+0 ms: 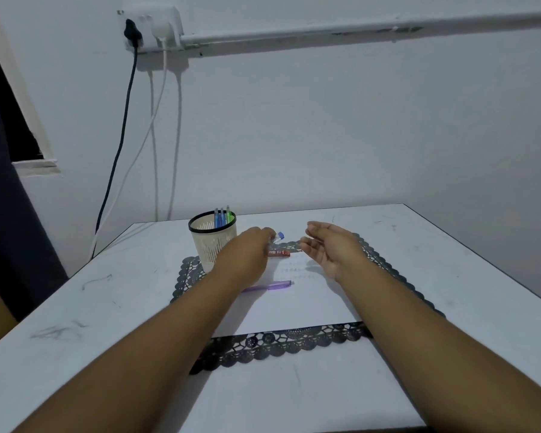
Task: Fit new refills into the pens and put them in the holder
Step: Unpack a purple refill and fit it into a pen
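Note:
A cream mesh pen holder (211, 242) with a black rim stands at the back left of a dark lace mat (281, 342); three pens (222, 217), two blue and one green, stick out of it. My left hand (247, 254) grips a clear pen with a blue cap (278, 236) just right of the holder. My right hand (328, 245) hovers palm-up with relaxed fingers, holding nothing. A red refill packet (280, 253) lies between the hands. A purple pen (272, 286) rests on the white sheet (294, 307), partly hidden under my left forearm.
The white table (107, 307) reaches the wall at the back. Its right edge (481, 260) runs diagonally. Black and white cables (156, 151) hang from a wall socket (152, 29) down behind the table's back left corner.

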### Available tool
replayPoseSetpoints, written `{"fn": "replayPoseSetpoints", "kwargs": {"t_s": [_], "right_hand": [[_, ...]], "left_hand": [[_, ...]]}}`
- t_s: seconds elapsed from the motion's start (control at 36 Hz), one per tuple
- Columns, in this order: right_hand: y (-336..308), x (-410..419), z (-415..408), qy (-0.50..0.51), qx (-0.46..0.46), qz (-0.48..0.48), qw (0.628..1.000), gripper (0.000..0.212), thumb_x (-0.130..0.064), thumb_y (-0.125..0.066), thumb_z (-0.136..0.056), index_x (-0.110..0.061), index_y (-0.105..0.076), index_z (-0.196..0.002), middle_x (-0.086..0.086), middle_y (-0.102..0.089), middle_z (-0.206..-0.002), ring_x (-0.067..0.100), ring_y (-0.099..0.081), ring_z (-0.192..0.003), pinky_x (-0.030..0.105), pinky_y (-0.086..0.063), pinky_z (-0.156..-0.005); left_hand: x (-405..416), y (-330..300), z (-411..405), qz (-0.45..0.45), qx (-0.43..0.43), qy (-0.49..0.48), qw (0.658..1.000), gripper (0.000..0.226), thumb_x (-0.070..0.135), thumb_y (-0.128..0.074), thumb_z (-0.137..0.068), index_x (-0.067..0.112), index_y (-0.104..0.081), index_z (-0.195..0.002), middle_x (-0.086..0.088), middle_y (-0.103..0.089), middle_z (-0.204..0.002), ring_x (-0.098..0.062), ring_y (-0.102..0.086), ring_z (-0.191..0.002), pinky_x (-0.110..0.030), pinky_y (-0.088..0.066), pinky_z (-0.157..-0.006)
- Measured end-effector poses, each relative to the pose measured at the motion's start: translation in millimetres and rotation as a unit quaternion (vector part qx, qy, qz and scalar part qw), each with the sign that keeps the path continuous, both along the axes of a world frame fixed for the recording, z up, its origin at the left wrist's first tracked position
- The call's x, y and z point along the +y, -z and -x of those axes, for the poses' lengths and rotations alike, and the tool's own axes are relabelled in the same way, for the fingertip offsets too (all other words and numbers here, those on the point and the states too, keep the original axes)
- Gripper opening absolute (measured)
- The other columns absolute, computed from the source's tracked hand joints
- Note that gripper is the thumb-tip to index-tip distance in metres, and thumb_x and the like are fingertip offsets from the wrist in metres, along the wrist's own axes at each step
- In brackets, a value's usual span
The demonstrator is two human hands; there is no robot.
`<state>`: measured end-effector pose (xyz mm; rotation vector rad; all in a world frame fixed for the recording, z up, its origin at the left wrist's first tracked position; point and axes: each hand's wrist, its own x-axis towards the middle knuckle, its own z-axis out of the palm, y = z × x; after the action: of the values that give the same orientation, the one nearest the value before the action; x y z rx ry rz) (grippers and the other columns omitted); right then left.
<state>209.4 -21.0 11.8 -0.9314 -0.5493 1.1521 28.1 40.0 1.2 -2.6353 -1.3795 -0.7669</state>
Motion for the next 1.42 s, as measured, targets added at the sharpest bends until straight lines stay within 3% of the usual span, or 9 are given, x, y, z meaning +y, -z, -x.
{"fn": "replayPoseSetpoints", "kwargs": {"t_s": [0.14,0.33,0.5,0.58,0.75,0.86,0.92,1.14,1.42], "right_hand": [[1,0,-5,-0.006,0.012,-0.006,1.000,0.013,0.011,-0.058,-0.098,0.004,-0.066,-0.105,0.018,-0.067,-0.094,0.025,-0.070,-0.071,0.027,-0.062,-0.060],[2,2,-8,-0.016,0.035,-0.012,0.999,0.017,0.014,-0.059,-0.096,0.011,-0.064,-0.112,0.020,-0.070,-0.089,0.025,-0.072,-0.072,0.027,-0.062,-0.064],[2,6,-12,-0.032,0.018,-0.009,0.999,0.008,0.008,-0.063,-0.096,0.006,-0.068,-0.102,0.018,-0.073,-0.088,0.024,-0.075,-0.072,0.033,-0.065,-0.072],[1,6,-12,-0.044,-0.011,0.002,0.999,0.006,0.004,-0.062,-0.099,0.002,-0.067,-0.102,0.017,-0.072,-0.093,0.026,-0.075,-0.070,0.037,-0.066,-0.071],[7,5,-8,0.003,-0.155,0.028,0.988,0.009,-0.003,-0.063,-0.100,-0.010,-0.068,-0.098,0.012,-0.075,-0.093,0.020,-0.068,-0.068,0.031,-0.062,-0.070],[10,4,-3,0.023,-0.209,0.012,0.977,0.008,0.000,-0.065,-0.098,-0.008,-0.068,-0.095,0.014,-0.074,-0.088,0.016,-0.068,-0.062,0.026,-0.061,-0.061],[12,2,1,0.020,-0.227,0.011,0.974,0.008,0.001,-0.066,-0.096,-0.007,-0.068,-0.094,0.013,-0.073,-0.085,0.018,-0.069,-0.063,0.029,-0.062,-0.062],[16,0,13,0.003,-0.259,0.009,0.966,0.006,0.000,-0.061,-0.099,0.000,-0.067,-0.101,0.020,-0.072,-0.084,0.027,-0.069,-0.071,0.044,-0.062,-0.075],[13,-2,18,-0.005,-0.277,0.000,0.961,0.006,-0.010,-0.057,-0.103,-0.010,-0.063,-0.102,0.018,-0.078,-0.087,0.026,-0.068,-0.068,0.036,-0.058,-0.064]], "left_hand": [[11,2,-20,-0.041,0.154,-0.037,0.986,0.033,0.009,-0.051,-0.097,0.023,-0.057,-0.126,-0.001,-0.061,-0.111,-0.025,-0.062,-0.101,-0.033,-0.042,-0.068],[19,-2,-37,-0.016,0.219,-0.055,0.974,0.020,0.023,-0.054,-0.100,0.017,-0.058,-0.118,-0.005,-0.060,-0.111,-0.027,-0.061,-0.106,-0.036,-0.043,-0.070],[22,-7,-34,-0.014,0.144,-0.019,0.989,0.038,0.011,-0.051,-0.099,0.024,-0.059,-0.134,0.001,-0.060,-0.127,-0.023,-0.056,-0.120,-0.039,-0.052,-0.086],[15,-13,-25,-0.010,0.082,0.020,0.996,0.034,0.011,-0.050,-0.100,0.025,-0.064,-0.128,0.004,-0.063,-0.121,-0.021,-0.058,-0.115,-0.040,-0.052,-0.088],[-26,1,13,0.005,0.077,0.058,0.995,0.018,0.034,-0.056,-0.100,0.032,-0.068,-0.113,0.017,-0.059,-0.102,-0.010,-0.060,-0.098,-0.033,-0.053,-0.079],[-45,17,35,0.025,0.031,0.046,0.998,0.016,0.047,-0.060,-0.094,0.038,-0.067,-0.106,0.023,-0.058,-0.100,0.001,-0.055,-0.087,-0.023,-0.043,-0.067],[-47,19,42,0.062,0.001,0.048,0.997,0.014,0.048,-0.064,-0.091,0.038,-0.067,-0.101,0.023,-0.058,-0.095,0.003,-0.056,-0.085,-0.025,-0.048,-0.069],[-46,20,44,0.121,-0.053,0.051,0.990,0.007,0.027,-0.070,-0.091,0.031,-0.072,-0.086,0.018,-0.064,-0.087,0.001,-0.059,-0.082,-0.031,-0.055,-0.076],[-42,15,52,0.136,-0.162,0.062,0.975,0.012,0.015,-0.066,-0.097,0.024,-0.071,-0.090,0.011,-0.067,-0.087,-0.004,-0.059,-0.081,-0.013,-0.039,-0.063]]}}
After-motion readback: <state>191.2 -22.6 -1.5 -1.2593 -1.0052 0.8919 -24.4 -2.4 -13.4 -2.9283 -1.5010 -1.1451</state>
